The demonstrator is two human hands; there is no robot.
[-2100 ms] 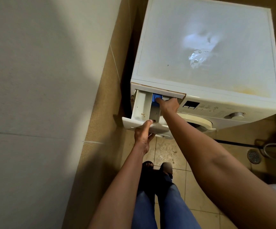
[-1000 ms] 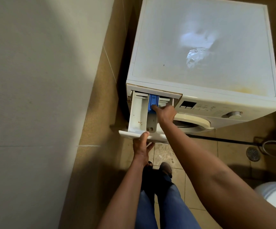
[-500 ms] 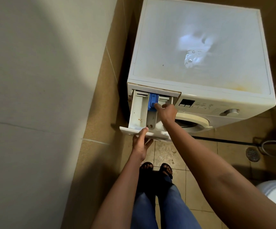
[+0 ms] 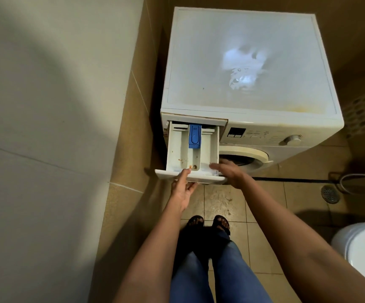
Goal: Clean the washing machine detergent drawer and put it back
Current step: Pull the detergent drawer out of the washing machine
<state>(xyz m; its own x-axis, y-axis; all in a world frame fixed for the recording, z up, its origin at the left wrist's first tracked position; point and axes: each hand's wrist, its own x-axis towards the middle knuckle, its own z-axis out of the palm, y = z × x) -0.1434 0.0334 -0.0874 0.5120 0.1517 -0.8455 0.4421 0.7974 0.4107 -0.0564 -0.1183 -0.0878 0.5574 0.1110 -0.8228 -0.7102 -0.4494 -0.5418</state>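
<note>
while pulled far out of the one washing machine (image 4: 249, 62), one detergent drawer (image 4: 178, 149) shows one blue insert (image 4: 194, 136).
left hand (image 4: 182, 189) grips its front panel, thumb on top; right hand (image 4: 227, 171), fingers spread, rests at the right corner. floor drain (image 4: 329, 194) well apart.

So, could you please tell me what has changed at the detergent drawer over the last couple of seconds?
The right hand has come off the blue insert and drawn back toward the person to the drawer's front right corner, so the insert now shows uncovered. The left hand still holds the front panel of the detergent drawer, thumb on top. The drawer remains pulled out of the washing machine, brown residue still in it.
</note>
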